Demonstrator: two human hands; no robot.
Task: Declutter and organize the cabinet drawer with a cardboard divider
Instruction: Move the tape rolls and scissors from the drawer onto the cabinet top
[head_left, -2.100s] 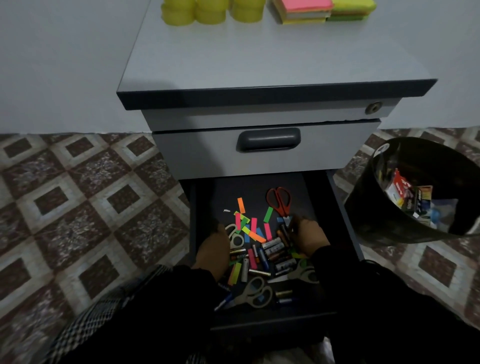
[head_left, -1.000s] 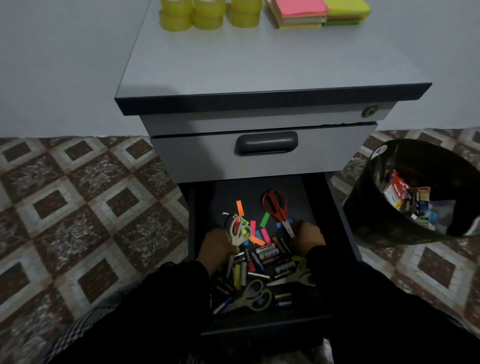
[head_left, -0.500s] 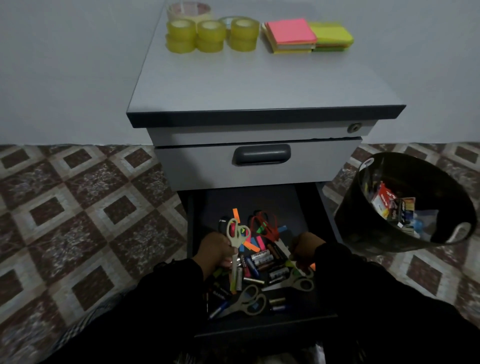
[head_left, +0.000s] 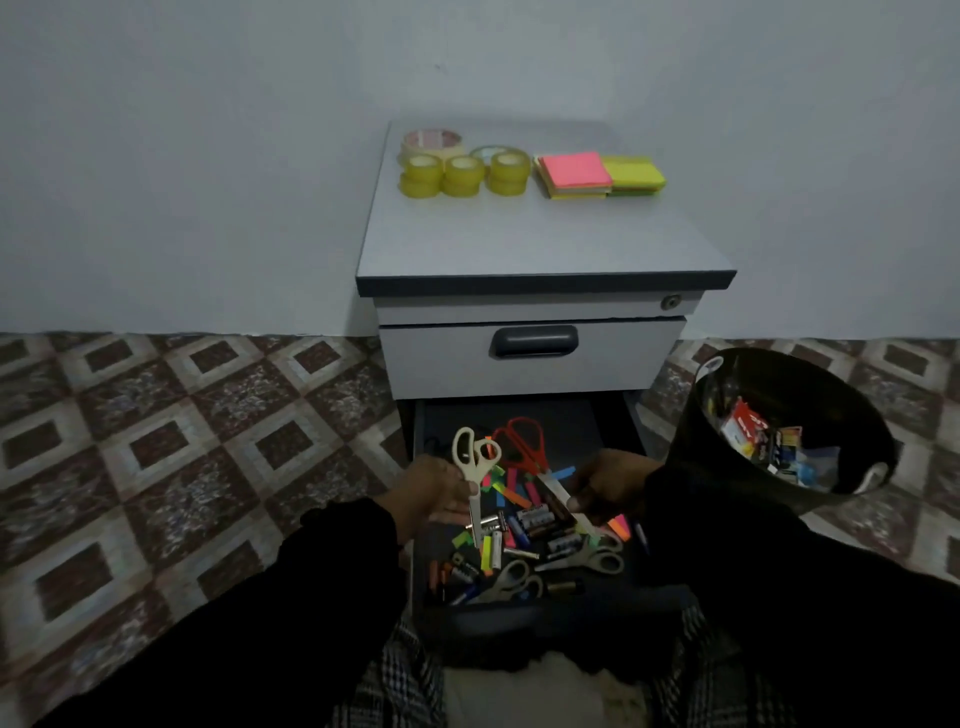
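Note:
The dark lower drawer (head_left: 613, 426) of the grey cabinet stands pulled open. Inside lie loose batteries (head_left: 535, 519), coloured sticky flags (head_left: 514, 480) and two more pairs of grey scissors (head_left: 509, 582). My left hand (head_left: 436, 486) holds a pair of cream-handled scissors (head_left: 474, 457) by the blades, handles up, above the drawer's left side. My right hand (head_left: 602, 486) holds red-handled scissors (head_left: 524, 447) by the blades, handles pointing up and left. No cardboard divider shows.
On the cabinet top (head_left: 545, 244) sit several tape rolls (head_left: 460, 171) and two sticky note stacks (head_left: 597, 174). The upper drawer (head_left: 532, 356) is closed. A black bin (head_left: 779, 431) with packaging stands at the right on the patterned tile floor (head_left: 182, 467).
Both hands have lifted scissors out of the clutter: the left raised the cream pair, the right picked up the red pair. The view has tilted up, showing the cabinet top.

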